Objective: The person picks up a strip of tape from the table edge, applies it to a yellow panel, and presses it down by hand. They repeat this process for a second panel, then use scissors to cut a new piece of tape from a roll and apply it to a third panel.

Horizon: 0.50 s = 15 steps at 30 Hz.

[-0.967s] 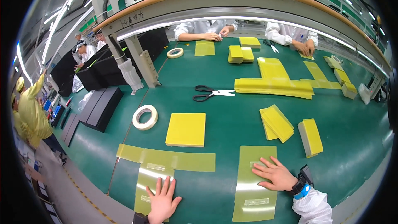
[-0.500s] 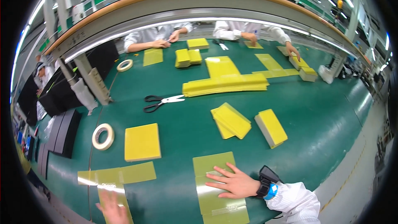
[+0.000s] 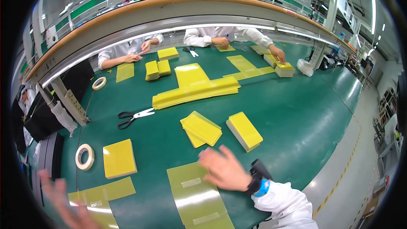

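Observation:
My right hand (image 3: pixel 224 168), fingers spread and a little blurred, hovers over or touches the upper right edge of a strip of translucent yellow sheets (image 3: pixel 196 199) joined with clear tape; contact is unclear. It holds nothing visible. A black band and a blue band circle that wrist. At the lower left my left hand (image 3: pixel 63 201) is smeared by motion, its fingers apart and nothing visible in them. Beside it lies a T-shaped piece of translucent yellow sheets (image 3: pixel 114 190), partly hidden by the hand. A square stack of yellow sheets (image 3: pixel 120 159) sits just beyond.
Fanned yellow sheets (image 3: pixel 202 129) and a narrow yellow stack (image 3: pixel 245 131) lie ahead. A tape roll (image 3: pixel 79 157), black-handled scissors (image 3: pixel 135 118) and a long yellow pile (image 3: pixel 197 93) are on the green table (image 3: pixel 292 110). Across it, two people in white sleeves handle yellow sheets.
The view has shifted, so the table's things sit farther left. My right hand has moved up the taped strip toward its far end. My left hand has moved left, off the T-shaped piece's stem.

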Available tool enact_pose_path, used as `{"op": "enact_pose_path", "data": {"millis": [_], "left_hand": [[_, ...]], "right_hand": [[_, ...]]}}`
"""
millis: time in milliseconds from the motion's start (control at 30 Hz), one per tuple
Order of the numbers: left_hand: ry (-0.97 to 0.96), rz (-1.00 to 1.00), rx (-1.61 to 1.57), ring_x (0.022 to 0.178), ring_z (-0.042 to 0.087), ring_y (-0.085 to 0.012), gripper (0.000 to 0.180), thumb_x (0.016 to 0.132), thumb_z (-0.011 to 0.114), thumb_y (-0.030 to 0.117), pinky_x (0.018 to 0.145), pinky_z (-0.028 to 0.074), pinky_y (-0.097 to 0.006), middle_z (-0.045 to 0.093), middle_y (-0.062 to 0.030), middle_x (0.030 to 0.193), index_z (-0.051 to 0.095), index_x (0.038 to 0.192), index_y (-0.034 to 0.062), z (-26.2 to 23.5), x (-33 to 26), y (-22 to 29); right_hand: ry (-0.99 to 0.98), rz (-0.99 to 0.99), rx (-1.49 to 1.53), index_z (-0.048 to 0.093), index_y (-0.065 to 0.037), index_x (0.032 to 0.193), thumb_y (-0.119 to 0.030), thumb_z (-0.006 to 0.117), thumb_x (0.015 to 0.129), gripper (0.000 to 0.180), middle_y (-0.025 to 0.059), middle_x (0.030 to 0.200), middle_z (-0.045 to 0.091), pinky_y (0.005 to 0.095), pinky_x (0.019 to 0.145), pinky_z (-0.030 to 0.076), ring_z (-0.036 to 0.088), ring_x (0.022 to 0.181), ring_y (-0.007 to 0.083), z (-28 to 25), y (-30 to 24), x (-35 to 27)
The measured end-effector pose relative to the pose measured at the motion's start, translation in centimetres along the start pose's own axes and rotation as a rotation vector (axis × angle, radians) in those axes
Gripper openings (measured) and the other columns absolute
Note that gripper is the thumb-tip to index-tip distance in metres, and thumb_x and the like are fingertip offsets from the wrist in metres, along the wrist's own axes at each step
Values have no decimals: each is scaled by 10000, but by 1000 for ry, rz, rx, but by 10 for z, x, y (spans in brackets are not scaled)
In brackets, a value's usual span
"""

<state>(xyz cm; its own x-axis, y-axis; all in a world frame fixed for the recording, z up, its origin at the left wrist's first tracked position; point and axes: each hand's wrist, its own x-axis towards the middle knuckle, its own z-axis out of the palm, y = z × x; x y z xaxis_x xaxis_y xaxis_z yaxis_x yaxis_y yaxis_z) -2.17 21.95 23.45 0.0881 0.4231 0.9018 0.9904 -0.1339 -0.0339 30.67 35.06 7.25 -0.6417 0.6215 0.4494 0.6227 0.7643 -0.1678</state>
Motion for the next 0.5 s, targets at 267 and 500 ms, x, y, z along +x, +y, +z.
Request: {"op": "enact_pose_path", "data": {"millis": [267, 500], "left_hand": [[-651, 107, -497, 1287, 414, -365, 308, 811, 639, 123, 1088, 219, -595, 491, -171, 1323, 596, 1109, 58, 121, -120, 82], [-980, 123, -529, 1366, 288, -393, 633, 868, 557, 506, 1015, 141, -726, 343, -164, 1467, 419, 1415, 220, 144, -148, 99]], "right_hand": [[407, 806, -223, 605, 49, 1127, -351, 797, 723, 601, 185, 1015, 627, 395, 840, 475, 586, 943, 334, -24, 139, -73], [427, 973, 245, 682, 51, 945, -297, 802, 724, 430, 155, 876, 681, 316, 721, 513, 664, 805, 221, -11, 154, -79]]}}
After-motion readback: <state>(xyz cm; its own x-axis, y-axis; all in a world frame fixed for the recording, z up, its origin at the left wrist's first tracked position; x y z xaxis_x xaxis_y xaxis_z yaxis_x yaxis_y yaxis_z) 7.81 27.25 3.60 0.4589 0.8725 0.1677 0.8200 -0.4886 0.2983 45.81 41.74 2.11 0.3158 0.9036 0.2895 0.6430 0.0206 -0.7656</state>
